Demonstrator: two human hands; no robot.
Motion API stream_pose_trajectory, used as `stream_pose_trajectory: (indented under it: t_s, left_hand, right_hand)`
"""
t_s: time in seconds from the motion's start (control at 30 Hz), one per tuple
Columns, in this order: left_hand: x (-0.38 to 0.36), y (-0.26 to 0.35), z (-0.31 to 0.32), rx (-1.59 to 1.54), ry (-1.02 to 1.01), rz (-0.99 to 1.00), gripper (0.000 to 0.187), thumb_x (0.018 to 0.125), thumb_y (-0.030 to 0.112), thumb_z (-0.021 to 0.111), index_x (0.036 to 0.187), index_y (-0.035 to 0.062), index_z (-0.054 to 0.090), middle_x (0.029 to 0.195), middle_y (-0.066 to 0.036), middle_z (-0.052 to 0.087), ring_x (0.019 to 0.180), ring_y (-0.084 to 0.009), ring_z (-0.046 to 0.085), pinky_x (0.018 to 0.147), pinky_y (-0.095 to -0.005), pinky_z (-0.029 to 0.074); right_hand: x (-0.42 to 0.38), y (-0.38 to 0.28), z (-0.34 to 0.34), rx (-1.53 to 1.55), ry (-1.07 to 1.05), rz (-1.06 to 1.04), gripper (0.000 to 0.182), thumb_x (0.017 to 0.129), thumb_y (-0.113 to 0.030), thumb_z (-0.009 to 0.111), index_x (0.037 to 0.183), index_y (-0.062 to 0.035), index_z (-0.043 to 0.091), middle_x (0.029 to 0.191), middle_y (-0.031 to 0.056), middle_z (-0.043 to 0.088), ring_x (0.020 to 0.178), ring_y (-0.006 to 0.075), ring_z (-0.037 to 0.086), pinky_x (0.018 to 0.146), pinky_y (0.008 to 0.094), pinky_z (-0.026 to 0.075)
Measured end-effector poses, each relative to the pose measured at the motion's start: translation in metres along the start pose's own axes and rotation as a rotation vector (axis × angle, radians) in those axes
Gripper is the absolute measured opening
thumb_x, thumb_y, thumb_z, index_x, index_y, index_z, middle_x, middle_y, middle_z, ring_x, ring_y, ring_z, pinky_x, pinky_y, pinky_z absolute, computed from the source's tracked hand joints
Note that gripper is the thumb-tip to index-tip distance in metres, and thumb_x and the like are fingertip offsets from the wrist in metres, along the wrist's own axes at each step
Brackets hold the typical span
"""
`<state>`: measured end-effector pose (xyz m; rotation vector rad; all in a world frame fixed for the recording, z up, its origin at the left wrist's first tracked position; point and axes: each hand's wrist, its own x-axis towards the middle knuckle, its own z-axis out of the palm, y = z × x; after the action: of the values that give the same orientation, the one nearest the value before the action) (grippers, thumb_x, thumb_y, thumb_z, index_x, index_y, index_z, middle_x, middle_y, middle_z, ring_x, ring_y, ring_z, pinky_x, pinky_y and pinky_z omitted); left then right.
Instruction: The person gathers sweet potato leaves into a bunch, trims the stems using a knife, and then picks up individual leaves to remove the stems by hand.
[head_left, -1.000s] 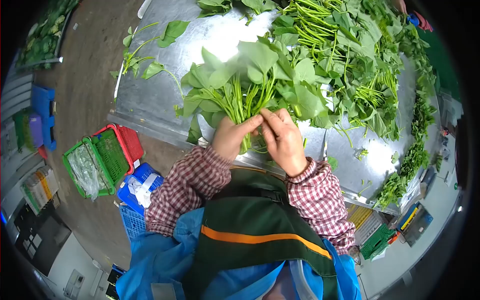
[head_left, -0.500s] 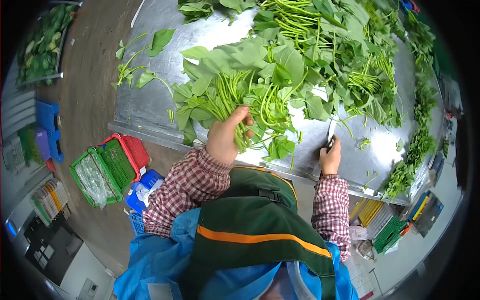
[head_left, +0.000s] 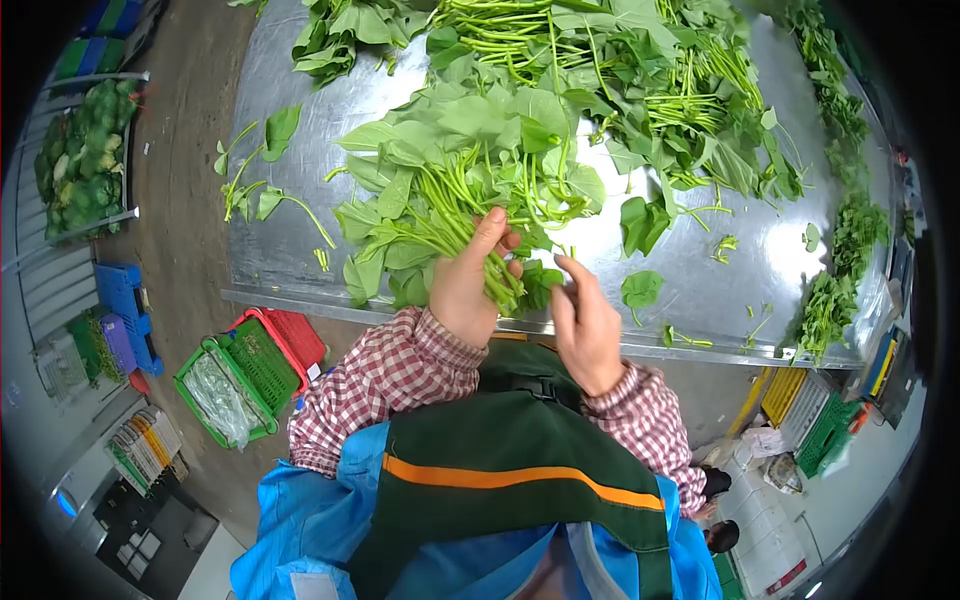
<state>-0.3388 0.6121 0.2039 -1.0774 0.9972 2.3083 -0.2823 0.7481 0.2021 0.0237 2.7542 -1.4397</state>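
Note:
My left hand (head_left: 470, 275) is closed round the stems of a bunch of leafy greens (head_left: 440, 200), whose leaves fan out over the metal table (head_left: 290, 225). Close by on the right, my right hand (head_left: 588, 330) is near the cut stem ends, index finger stretched forward and the other fingers curled. What those fingers hold is hidden; no knife blade shows now. Loose leaves (head_left: 641, 290) and stem scraps lie to the right of it.
More bundled greens (head_left: 690, 110) cover the table's far side, with a row of greens (head_left: 850, 245) along the right. Loose sprigs (head_left: 245, 185) lie at left. Below the table edge stand a green basket (head_left: 230, 385) and red basket (head_left: 295, 345). Another person (head_left: 720, 537) is at lower right.
My right hand has come left from the table's right part to beside the bunch; the knife seen in it earlier is out of sight. My left hand still grips the bunch. The view has shifted.

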Motion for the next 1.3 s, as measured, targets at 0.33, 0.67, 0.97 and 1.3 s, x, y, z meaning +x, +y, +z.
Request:
stream_pose_trajectory:
  t_s: [0.33, 0.67, 0.97, 1.3]
  left_hand:
    - [-0.013, 0.039, -0.017, 0.05, -0.018, 0.15, 0.02, 0.082, 0.022, 0.063, 0.094, 0.009, 0.054, 0.081, 0.001, 0.054, 0.072, -0.0074, 0.049, 0.055, -0.022, 0.04]
    - [-0.014, 0.034, -0.032, 0.031, -0.148, 0.05, 0.022, 0.084, 0.019, 0.059, 0.103, 0.0083, 0.053, 0.086, 0.001, 0.054, 0.074, -0.0057, 0.047, 0.051, -0.0178, 0.037]
    - [-0.018, 0.036, -0.08, 0.01, -0.187, 0.028, 0.028, 0.088, 0.028, 0.052, 0.107, 0.0071, 0.05, 0.093, -0.003, 0.058, 0.069, -0.008, 0.053, 0.054, -0.0221, 0.043]
    - [-0.017, 0.071, -0.089, -0.231, 0.134, 0.307, 0.028, 0.089, 0.027, 0.051, 0.107, 0.0072, 0.048, 0.088, -0.002, 0.054, 0.071, -0.0073, 0.049, 0.057, -0.0187, 0.04]
  right_hand:
    - [-0.04, 0.094, -0.022, -0.146, 0.038, 0.433, 0.027, 0.088, -0.019, 0.05, 0.108, -0.0009, 0.044, 0.084, 0.0209, 0.059, 0.07, 0.0357, 0.057, 0.063, 0.0406, 0.045]
    - [0.082, -0.045, 0.017, 0.838, -0.417, 0.43, 0.029, 0.085, -0.014, 0.057, 0.108, 0.0037, 0.053, 0.087, 0.0042, 0.06, 0.079, 0.008, 0.053, 0.072, 0.0211, 0.042]
    - [0.046, -0.045, 0.067, 1.062, -0.554, 0.563, 0.015, 0.084, -0.011, 0.058, 0.094, -0.0004, 0.054, 0.077, 0.0028, 0.061, 0.061, 0.0054, 0.052, 0.058, 0.0191, 0.042]
    - [0.051, -0.054, 0.059, 0.37, -0.692, -0.312, 0.018, 0.072, -0.004, 0.056, 0.09, -0.0025, 0.056, 0.083, 0.0106, 0.053, 0.077, 0.0265, 0.055, 0.066, 0.0331, 0.047]
